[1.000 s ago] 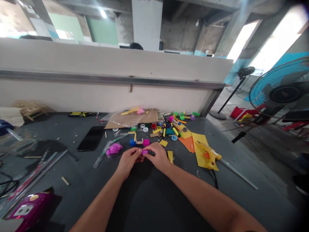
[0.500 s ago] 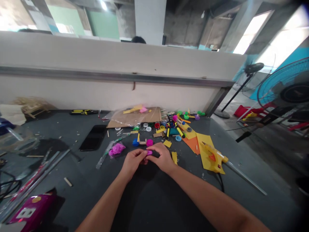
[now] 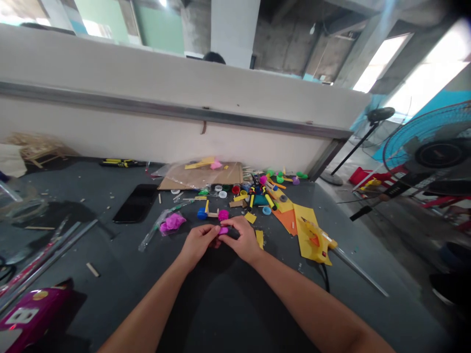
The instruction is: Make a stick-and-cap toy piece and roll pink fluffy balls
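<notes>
A small piece of pink-purple clay (image 3: 223,230) is pinched between my left hand (image 3: 199,243) and my right hand (image 3: 243,239), fingertips meeting over the dark table. Just beyond them lies a small assembly with a blue wheel-like piece (image 3: 202,213), a pink one (image 3: 223,214) and a stick between. To the left, a crumpled lump of purple clay (image 3: 172,222) rests by a clear plastic wrapper (image 3: 149,239). Small yellow pieces (image 3: 250,217) lie near my right hand.
A black phone (image 3: 136,203) lies at the left, a purple device (image 3: 35,314) at the near left. At the right, a yellow glue gun (image 3: 318,242) rests on yellow sheet. Pliers (image 3: 262,195), bottle caps and cardboard (image 3: 200,176) lie further back. A fan (image 3: 434,152) stands right.
The camera view has shifted a little, so the table things appear further left. Both hands still hold the clay, the right fingers slightly lower over it.
</notes>
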A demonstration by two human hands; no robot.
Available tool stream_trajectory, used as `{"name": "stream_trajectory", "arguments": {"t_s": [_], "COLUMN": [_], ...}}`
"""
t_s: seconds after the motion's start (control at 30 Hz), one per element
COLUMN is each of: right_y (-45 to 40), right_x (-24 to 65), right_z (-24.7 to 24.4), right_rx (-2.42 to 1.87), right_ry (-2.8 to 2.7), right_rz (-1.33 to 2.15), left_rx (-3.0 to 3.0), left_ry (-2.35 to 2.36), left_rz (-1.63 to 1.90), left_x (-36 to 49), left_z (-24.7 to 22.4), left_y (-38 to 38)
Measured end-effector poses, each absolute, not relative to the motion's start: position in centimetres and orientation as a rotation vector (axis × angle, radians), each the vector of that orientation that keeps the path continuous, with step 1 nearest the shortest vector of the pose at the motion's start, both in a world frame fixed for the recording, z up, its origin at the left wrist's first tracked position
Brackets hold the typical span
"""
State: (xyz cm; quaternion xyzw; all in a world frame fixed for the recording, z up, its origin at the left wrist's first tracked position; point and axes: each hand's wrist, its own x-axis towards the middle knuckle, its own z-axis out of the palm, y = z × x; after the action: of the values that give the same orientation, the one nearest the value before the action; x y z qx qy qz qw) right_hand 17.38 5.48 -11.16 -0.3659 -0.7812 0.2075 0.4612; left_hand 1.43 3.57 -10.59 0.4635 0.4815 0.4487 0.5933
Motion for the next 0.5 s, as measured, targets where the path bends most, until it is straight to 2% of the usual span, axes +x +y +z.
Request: {"name": "stream_trajectory", "arguments": {"t_s": [0.5], "right_y": [5.44], "right_x": [17.57], "right_z": [-11.25], "right_rx": [-0.884], "right_ry": [-1.953], "right_rz": [0.523], "left_rx": [1.065], "left_ry": [1.132], "left_rz": [1.038], "left_x": [1.56], "left_z": [-10.63], "left_y": [3.37]}}
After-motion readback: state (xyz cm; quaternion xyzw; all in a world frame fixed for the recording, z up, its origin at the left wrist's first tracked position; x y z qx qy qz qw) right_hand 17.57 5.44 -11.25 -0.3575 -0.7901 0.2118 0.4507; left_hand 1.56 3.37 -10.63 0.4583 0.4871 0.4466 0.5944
